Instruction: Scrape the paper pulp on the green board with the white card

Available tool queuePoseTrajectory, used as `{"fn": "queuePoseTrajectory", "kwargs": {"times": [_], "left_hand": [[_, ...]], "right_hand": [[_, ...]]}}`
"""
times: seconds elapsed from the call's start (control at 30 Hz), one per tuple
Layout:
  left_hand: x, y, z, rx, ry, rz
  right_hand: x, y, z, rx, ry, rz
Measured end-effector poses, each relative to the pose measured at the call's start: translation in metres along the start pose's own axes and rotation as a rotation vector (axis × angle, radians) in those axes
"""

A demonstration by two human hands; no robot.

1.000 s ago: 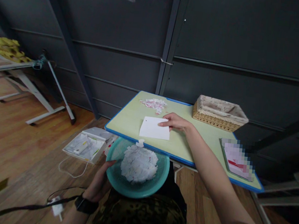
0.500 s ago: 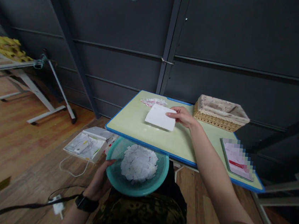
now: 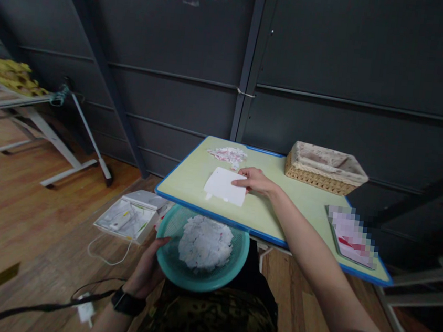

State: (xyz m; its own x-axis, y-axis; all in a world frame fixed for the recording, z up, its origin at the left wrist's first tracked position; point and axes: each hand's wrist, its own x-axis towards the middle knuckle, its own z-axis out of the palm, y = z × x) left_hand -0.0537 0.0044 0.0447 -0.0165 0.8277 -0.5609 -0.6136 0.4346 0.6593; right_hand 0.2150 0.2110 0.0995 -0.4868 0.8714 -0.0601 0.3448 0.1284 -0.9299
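Observation:
My left hand (image 3: 147, 272) grips the rim of a teal plastic basket (image 3: 235, 265) held below the near edge of the table; the basket holds a heap of white paper scraps (image 3: 205, 242). My right hand (image 3: 253, 181) pinches a white flat card (image 3: 225, 186) that rests on the pale green table top (image 3: 272, 213), with a few small white scraps at its near edge. A small pile of pink and white scraps (image 3: 228, 154) lies at the far side of the table.
A wicker basket (image 3: 326, 169) stands at the table's back right, a booklet (image 3: 351, 236) at its right front. On the wooden floor to the left lie an open white box (image 3: 131, 214) and cables (image 3: 84, 299). A dark metal wall rises behind; another stand is far left.
My right hand lifted the white card toward the far scrap pile, then brought it back down toward the near edge of the table. The teal basket stayed put.

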Motion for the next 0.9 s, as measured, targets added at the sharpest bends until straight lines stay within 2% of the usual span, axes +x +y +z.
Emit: {"fn": "queuePoseTrajectory", "kwargs": {"times": [0.2,0.27,0.33,0.4,0.5,0.57,0.63,0.73,0.9], "left_hand": [[0.002,0.0,-0.004,0.036,0.02,0.01],[0.003,0.0,-0.006,0.039,0.029,0.006],[0.003,-0.001,-0.007,0.029,0.026,0.0],[0.004,-0.001,-0.008,0.022,0.024,0.0],[0.005,-0.002,-0.009,0.019,0.026,0.002],[0.006,-0.003,-0.008,0.012,0.019,0.0],[0.006,-0.004,-0.008,0.004,0.007,-0.003],[0.007,-0.005,-0.007,-0.004,0.01,-0.004],[0.005,-0.007,-0.006,-0.003,0.044,-0.051]], "right_hand": [[-0.003,-0.011,0.032,0.105,-0.159,0.006],[-0.005,-0.014,0.033,0.108,-0.211,0.006],[-0.005,-0.015,0.027,0.096,-0.195,-0.018],[-0.002,-0.012,0.012,0.097,-0.047,-0.085],[0.006,0.0,-0.018,0.063,0.407,-0.189],[0.01,0.01,-0.038,-0.1,0.702,-0.199],[0.012,0.02,-0.053,-0.318,0.891,-0.185],[0.01,0.026,-0.059,-0.55,0.983,-0.159],[0.006,0.022,-0.046,-0.685,0.923,-0.157]]}}
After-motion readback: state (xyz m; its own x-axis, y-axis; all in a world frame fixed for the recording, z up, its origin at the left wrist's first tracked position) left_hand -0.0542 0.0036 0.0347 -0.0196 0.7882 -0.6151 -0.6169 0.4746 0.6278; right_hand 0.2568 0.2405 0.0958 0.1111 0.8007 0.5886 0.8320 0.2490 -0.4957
